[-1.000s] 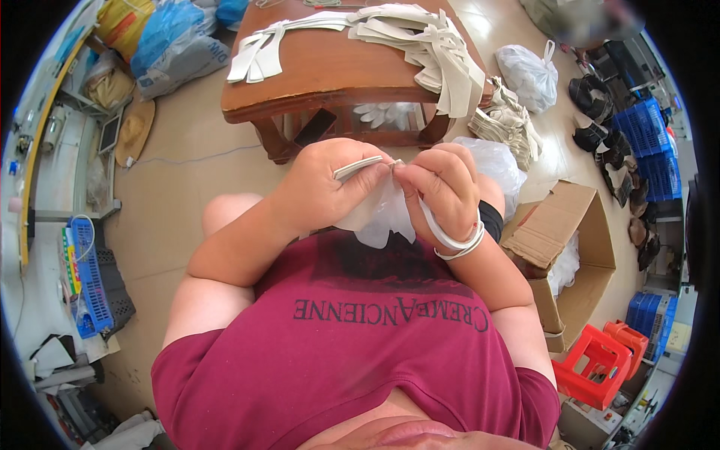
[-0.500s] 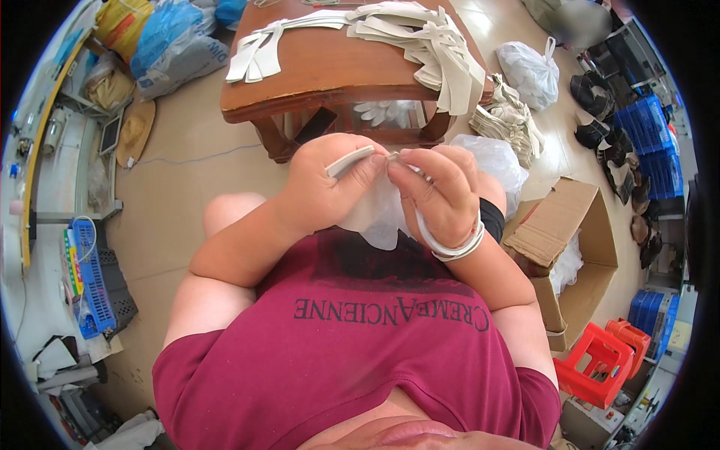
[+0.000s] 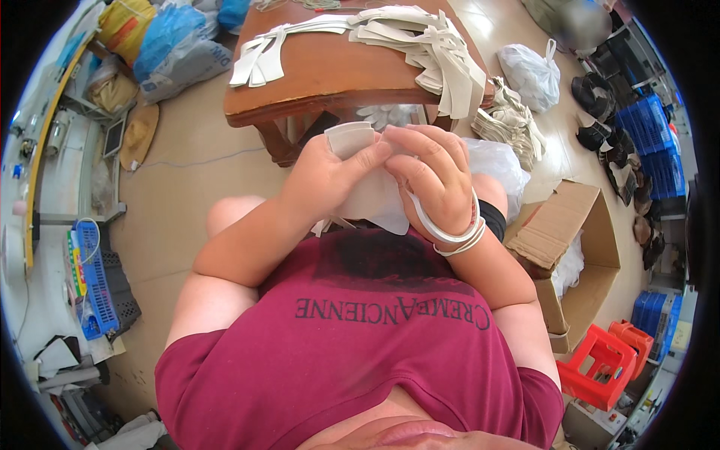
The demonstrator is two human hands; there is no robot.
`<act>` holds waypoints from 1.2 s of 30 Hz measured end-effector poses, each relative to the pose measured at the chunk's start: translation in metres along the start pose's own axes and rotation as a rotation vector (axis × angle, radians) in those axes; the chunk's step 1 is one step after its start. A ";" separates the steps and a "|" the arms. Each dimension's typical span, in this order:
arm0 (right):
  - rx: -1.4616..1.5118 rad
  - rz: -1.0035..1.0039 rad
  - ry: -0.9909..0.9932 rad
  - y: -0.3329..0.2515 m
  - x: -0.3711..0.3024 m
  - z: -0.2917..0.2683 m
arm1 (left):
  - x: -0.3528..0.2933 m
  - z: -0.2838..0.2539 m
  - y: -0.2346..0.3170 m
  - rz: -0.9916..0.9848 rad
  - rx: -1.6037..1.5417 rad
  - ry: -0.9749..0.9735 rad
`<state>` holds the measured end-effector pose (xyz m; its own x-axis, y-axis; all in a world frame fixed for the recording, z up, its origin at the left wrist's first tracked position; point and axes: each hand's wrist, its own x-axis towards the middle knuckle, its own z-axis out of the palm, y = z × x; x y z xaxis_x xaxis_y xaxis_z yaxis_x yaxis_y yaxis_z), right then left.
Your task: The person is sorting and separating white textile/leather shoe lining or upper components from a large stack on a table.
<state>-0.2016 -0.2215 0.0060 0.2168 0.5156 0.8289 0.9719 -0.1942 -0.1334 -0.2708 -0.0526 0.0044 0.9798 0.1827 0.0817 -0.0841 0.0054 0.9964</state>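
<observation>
Pinching a small white cut piece point(image 3: 352, 139) at its upper edge, the left hand point(image 3: 326, 176) closes thumb and fingers around it just in front of the chest, while the right hand point(image 3: 435, 176) curls its fingers onto the same piece from the other side, so that both hands meet over it with their fingertips touching. Below the hands hangs a crumpled sheet of thin white material point(image 3: 375, 202), resting against the lap. White bands point(image 3: 450, 229) circle the right wrist. Directly ahead stands a brown wooden table point(image 3: 322, 75), whose near rounded edge lies just beyond the knuckles; a loose stack of white strips point(image 3: 431, 45) spreads over its far right corner and spills over that edge, and a few more strips point(image 3: 259, 60) lie near its left edge. Left of the table the tan floor point(image 3: 180, 172) opens wide, running to a blue basket point(image 3: 94, 277) and a workbench along the far left rim. On the right the room is tighter: a white plastic bag point(image 3: 532, 71), a heap of white pieces, an open cardboard box point(image 3: 570, 255) close beside the right elbow, and a red stool point(image 3: 596, 367) behind it.
</observation>
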 end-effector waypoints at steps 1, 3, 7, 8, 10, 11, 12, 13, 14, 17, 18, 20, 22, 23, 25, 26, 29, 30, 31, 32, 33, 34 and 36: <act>0.000 0.025 0.002 -0.002 0.001 -0.001 | 0.002 0.000 0.000 -0.076 -0.108 -0.013; 0.009 0.044 0.006 -0.005 0.006 -0.005 | 0.008 -0.004 -0.002 -0.148 -0.215 -0.016; 0.523 -0.077 -0.183 -0.007 0.006 -0.012 | 0.035 -0.024 0.000 -0.028 -0.376 0.262; 0.801 -0.059 -0.325 -0.007 0.002 -0.010 | 0.043 -0.034 0.003 0.048 -0.316 0.373; 0.849 0.002 -0.367 -0.001 -0.006 -0.010 | 0.057 -0.064 0.007 0.081 -0.253 0.481; 0.816 0.208 -0.638 0.004 -0.006 -0.013 | 0.061 -0.080 0.010 0.107 -0.193 0.586; 0.764 0.415 -0.905 0.011 -0.006 -0.015 | 0.063 -0.090 0.022 0.141 -0.222 0.695; 0.608 0.426 -0.894 0.020 -0.014 -0.009 | 0.068 -0.113 0.021 0.203 -0.246 0.712; 0.453 0.436 -0.879 0.030 -0.029 0.001 | 0.070 -0.138 0.020 0.266 -0.269 0.729; 0.097 0.511 -1.104 0.063 -0.061 0.022 | 0.060 -0.176 0.058 0.425 -0.477 0.978; -0.002 0.620 -1.150 0.071 -0.069 0.027 | 0.055 -0.178 0.076 0.507 -0.577 0.963; -0.087 0.685 -1.191 0.088 -0.085 0.043 | 0.032 -0.218 0.098 0.683 -0.633 0.933; -0.252 0.898 -1.253 0.106 -0.106 0.053 | 0.020 -0.206 0.122 0.735 -0.663 0.932; -0.252 0.896 -1.252 0.111 -0.111 0.053 | 0.016 -0.201 0.129 0.776 -0.696 0.925; -0.266 0.978 -1.269 0.111 -0.107 0.055 | 0.003 -0.210 0.134 0.836 -0.749 0.693; -0.263 0.973 -1.268 0.109 -0.105 0.056 | -0.001 -0.213 0.136 0.878 -0.800 0.451; 0.041 0.785 -1.129 0.099 -0.087 0.060 | -0.006 -0.211 0.133 0.708 -0.868 0.056; 0.227 0.681 -1.039 0.093 -0.083 0.059 | -0.004 -0.207 0.131 0.608 -0.902 -0.149; 0.442 0.595 -0.872 0.089 -0.081 0.062 | -0.003 -0.185 0.131 0.571 -0.814 0.079; 0.648 0.502 -0.695 0.084 -0.077 0.066 | 0.004 -0.170 0.124 0.575 -0.679 0.050; 0.854 0.653 -0.617 0.079 -0.074 0.061 | 0.019 -0.149 0.115 0.498 -0.657 0.034; 1.076 0.778 -0.528 0.070 -0.061 0.058 | 0.024 -0.131 0.113 0.431 -0.615 0.035; 1.432 0.885 -0.386 0.053 -0.041 0.059 | 0.030 -0.095 0.115 0.335 -0.573 0.009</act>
<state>-0.1534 -0.2042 -0.0670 0.4880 0.8667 0.1037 -0.1886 0.2207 -0.9569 -0.2686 0.0471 0.1200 0.8827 0.2733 0.3824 -0.4693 0.4687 0.7484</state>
